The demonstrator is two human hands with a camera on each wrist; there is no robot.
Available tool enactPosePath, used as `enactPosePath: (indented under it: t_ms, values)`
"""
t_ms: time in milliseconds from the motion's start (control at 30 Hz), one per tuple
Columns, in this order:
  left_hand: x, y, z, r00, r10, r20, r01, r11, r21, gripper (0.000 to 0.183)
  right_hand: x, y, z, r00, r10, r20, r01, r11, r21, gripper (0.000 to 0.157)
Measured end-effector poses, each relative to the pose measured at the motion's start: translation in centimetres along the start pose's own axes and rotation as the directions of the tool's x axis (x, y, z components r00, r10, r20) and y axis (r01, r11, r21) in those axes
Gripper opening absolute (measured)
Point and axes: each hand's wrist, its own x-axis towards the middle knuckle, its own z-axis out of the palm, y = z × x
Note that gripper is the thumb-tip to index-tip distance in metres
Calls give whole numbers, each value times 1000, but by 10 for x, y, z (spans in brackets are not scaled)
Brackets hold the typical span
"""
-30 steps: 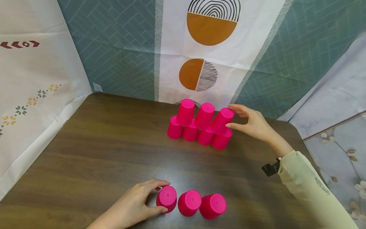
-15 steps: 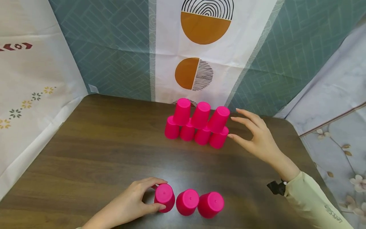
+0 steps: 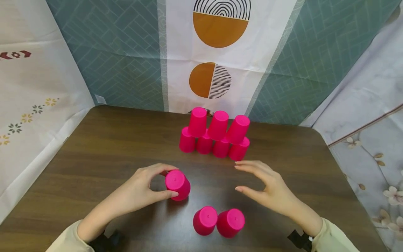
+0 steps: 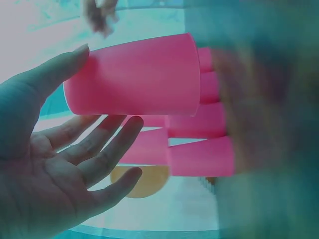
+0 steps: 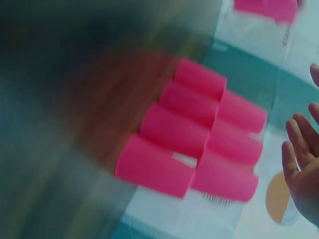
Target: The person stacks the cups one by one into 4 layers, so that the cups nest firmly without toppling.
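Observation:
My left hand holds an upside-down pink plastic cup, pinched between thumb and fingertips. In the left wrist view that cup fills the upper middle, the thumb over one side and the fingers below. My right hand hovers over the right of the table, fingers spread and nothing in them. Beyond both hands stands a two-tier wall of upside-down pink cups, an upper row of three on a lower row. Closer to me, two more cups stand upside down, a left one and a right one.
The brown wooden table carries everything. A patterned cloth hangs behind the stacked cups at the table's back edge. Pale cloths also hang along the left and right sides.
My left hand has carried its cup forward, away from the front row of cups. My right hand has drawn back from the stack's upper right cup toward me.

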Motion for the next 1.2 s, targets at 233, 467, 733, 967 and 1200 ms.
enactPosePath:
  t_ms: [233,467,733,967,1200]
  values:
    - [40,10,-23,997,-6,-82,6,1000,-2,52,-4,-23,27,948,-277,155,291,954,-75,46]
    - [75,22,-37,985,20,-169,-22,1000,-9,52,-2,-41,39,911,-336,237,366,926,-95,45]
    - [110,33,-44,978,9,-206,-23,997,-69,52,-12,-49,50,897,-204,392,281,948,-150,62]
    - [136,38,-55,970,-7,-244,-7,998,-59,52,-18,-47,62,888,-169,427,266,948,-178,60]
    - [164,32,-54,966,-50,-253,33,997,-70,52,-14,-46,64,870,-228,437,313,940,-134,58]
